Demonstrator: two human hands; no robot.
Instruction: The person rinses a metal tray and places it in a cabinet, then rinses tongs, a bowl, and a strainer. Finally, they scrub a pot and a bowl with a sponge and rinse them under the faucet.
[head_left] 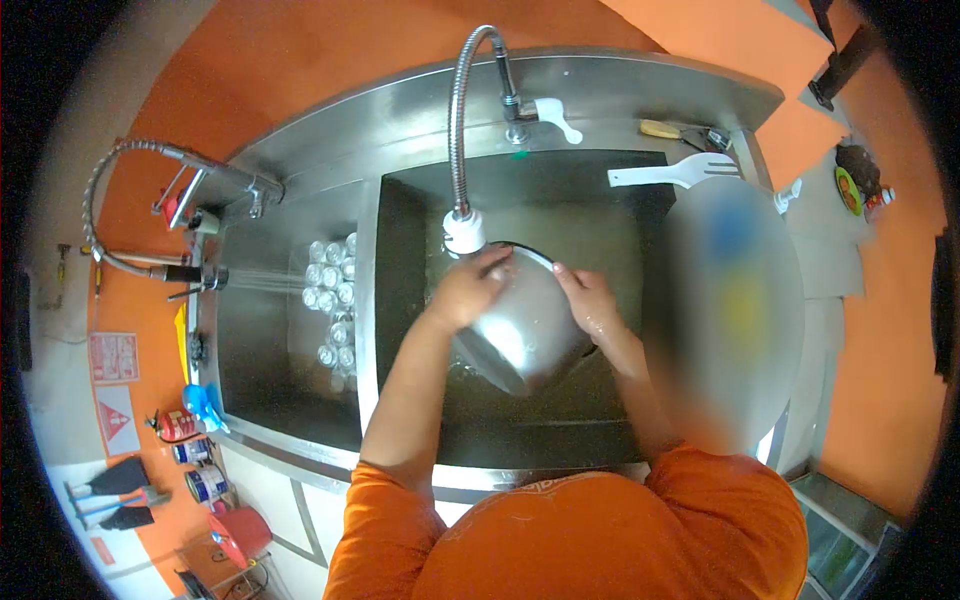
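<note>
A round steel bowl [530, 325] is tilted in the large steel sink [410, 330], just below the white spray head [464, 232] of a flexible faucet. My left hand [468, 290] presses on the bowl's upper left side near the rim. My right hand [590, 300] grips the bowl's right edge, fingers curled over the rim. Both hands look wet. Whether my left hand holds a sponge or cloth is hidden.
The smaller left basin [255, 340] holds several clear glasses [335, 300] under water from a second hose sprayer [195, 275]. A white slotted spatula [675, 174] lies on the sink's back right edge, a wooden-handled tool [665, 129] on the ledge behind. Cans and a red bucket [240, 533] stand on the floor at left.
</note>
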